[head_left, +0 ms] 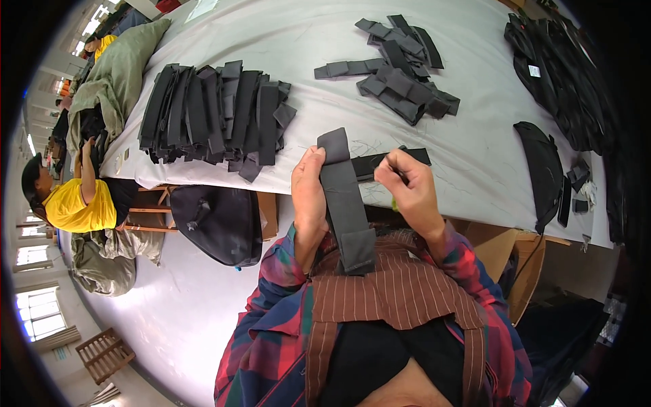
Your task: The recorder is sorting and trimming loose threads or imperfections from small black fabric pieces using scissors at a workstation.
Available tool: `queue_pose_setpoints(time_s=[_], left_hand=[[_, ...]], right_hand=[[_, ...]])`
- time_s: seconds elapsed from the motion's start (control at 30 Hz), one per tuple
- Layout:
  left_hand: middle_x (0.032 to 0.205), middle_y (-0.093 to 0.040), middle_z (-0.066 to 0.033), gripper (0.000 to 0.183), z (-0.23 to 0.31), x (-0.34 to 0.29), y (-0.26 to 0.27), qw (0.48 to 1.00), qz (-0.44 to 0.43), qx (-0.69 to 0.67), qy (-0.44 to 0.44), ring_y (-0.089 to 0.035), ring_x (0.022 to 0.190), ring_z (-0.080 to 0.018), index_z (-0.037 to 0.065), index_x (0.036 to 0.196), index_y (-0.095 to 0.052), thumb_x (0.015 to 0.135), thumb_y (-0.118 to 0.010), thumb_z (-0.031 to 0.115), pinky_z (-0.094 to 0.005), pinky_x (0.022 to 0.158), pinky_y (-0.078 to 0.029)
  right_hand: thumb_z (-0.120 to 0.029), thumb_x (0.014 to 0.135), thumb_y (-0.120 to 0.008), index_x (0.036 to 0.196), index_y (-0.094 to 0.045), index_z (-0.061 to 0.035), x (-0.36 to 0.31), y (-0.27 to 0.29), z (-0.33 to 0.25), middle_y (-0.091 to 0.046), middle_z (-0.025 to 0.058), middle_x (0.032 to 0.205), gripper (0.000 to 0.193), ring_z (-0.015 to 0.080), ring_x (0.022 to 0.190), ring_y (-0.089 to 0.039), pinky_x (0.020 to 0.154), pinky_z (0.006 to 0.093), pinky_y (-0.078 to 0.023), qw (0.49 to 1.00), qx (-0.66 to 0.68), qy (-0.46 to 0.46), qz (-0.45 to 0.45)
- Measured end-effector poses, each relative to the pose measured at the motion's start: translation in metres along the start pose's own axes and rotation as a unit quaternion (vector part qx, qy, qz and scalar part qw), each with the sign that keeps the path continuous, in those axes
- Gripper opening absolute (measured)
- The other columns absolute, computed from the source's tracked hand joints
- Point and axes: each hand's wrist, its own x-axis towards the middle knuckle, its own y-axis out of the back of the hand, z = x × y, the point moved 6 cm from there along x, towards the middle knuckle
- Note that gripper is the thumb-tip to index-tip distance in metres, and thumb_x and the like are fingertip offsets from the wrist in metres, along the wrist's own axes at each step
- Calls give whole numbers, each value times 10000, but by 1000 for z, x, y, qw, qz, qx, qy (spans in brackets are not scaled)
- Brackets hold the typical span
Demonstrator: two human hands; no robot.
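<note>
My left hand (pixel 310 193) grips a dark grey fabric strip (pixel 344 193) by its left edge, thumb on top near the upper end. The strip hangs down in front of my apron, with a folded-over patch at each end. To its right my right hand (pixel 412 186) is raised, fingers curled closed; what they hold is mostly hidden, though a bit of yellow-green shows beneath them. Behind this hand another dark strip (pixel 417 157) lies on the table's near edge, partly covered. Loose thread bits are scattered around it.
A row of stacked dark strips (pixel 210 112) lies left on the white-covered table (pixel 305 30); a loose heap (pixel 407 74) is farther back. Right are a black pouch (pixel 539 169), phone (pixel 564 201) and dark garments (pixel 553 74). A black-covered stool (pixel 217 224) and co-worker (pixel 78 200) are left.
</note>
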Motion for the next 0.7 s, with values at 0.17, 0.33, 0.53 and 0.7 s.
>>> queue_pose_setpoints(time_s=[0.17,0.33,0.53,0.7], left_hand=[[764,-545,9,156,-7,6,4,999,19,-35,23,-518,644,-68,61,873,-546,906,-452,180,-208,591,-438],[789,-560,-16,165,-6,4,-3,997,-30,-52,41,-537,656,-90,39,904,-551,888,-453,170,-222,602,-452],[785,-575,-34,148,-3,4,-6,995,-72,-61,24,-546,657,-87,26,899,-551,894,-471,152,-226,593,-464],[785,-562,-36,79,-5,4,-5,996,-80,-40,27,-564,654,-120,58,873,-529,882,-486,123,-252,614,-485]], right_hand=[[-129,813,-656,794,-561,-9,-10,-9,-5,-520,3,704,154,102,621,-455,592,234,-366,957,79,-89,-265],[-140,748,-679,945,-638,-73,-3,-5,-27,-586,70,760,212,229,678,-562,622,315,-415,949,-259,170,-56],[-110,743,-681,918,-632,-65,-9,-17,-27,-599,65,740,187,244,639,-559,571,318,-411,920,-300,246,-52],[-127,743,-682,876,-627,-72,-11,-27,-33,-585,59,713,153,243,612,-548,540,326,-399,905,-311,286,-45]])
